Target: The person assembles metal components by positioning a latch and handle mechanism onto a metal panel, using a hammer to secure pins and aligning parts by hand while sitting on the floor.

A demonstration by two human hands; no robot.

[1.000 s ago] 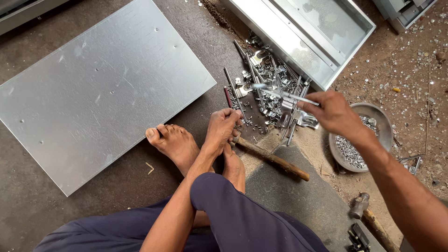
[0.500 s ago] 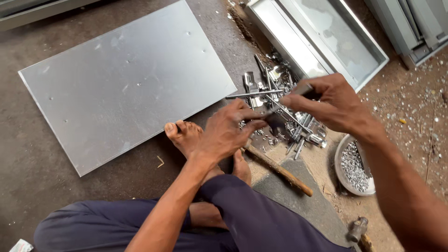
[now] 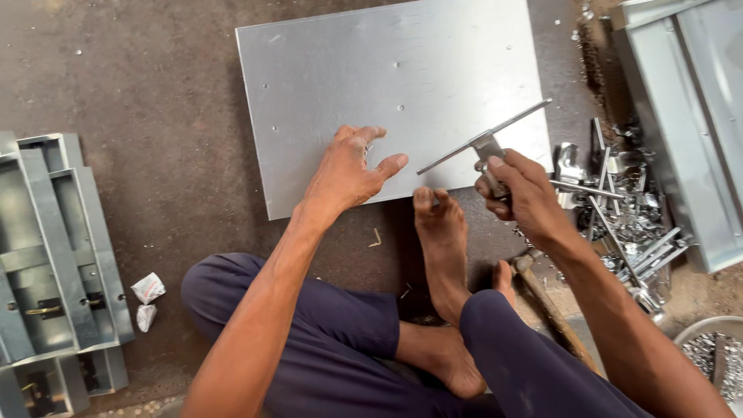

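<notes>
Rod part: a slim metal rod with a small block fitting (image 3: 486, 141) at mid-length, held tilted, its upper end over the right edge of the sheet, its lower end pointing toward the left hand.
Right hand: right hand (image 3: 522, 192) curled closed around the fitting, fingers wrapped, rod sticking out both ways above the knuckles.
Left hand: left hand (image 3: 347, 172) flat on the sheet near its lower edge, fingers spread, palm down, holding nothing.
Sheet: grey metal sheet (image 3: 340, 85) lying flat on the floor, a few small holes visible, directly ahead of the person.
Foot: bare foot (image 3: 441, 232), toes touching the sheet's lower edge, between the two hands.
Legs: crossed, in dark blue trousers (image 3: 325, 333).
Loose parts: pile of similar rods and fittings (image 3: 627, 217) on the floor just right of the right hand.
Hammer: wooden-handled hammer (image 3: 546, 302) on the floor under the right forearm.
Bowl: round bowl of small metal pieces (image 3: 712, 348), lower right corner.
Far right: grey metal cabinet panel (image 3: 689, 116).
Far left: stacked grey metal frames (image 3: 46, 255); two crumpled paper scraps (image 3: 147, 298) beside them.
</notes>
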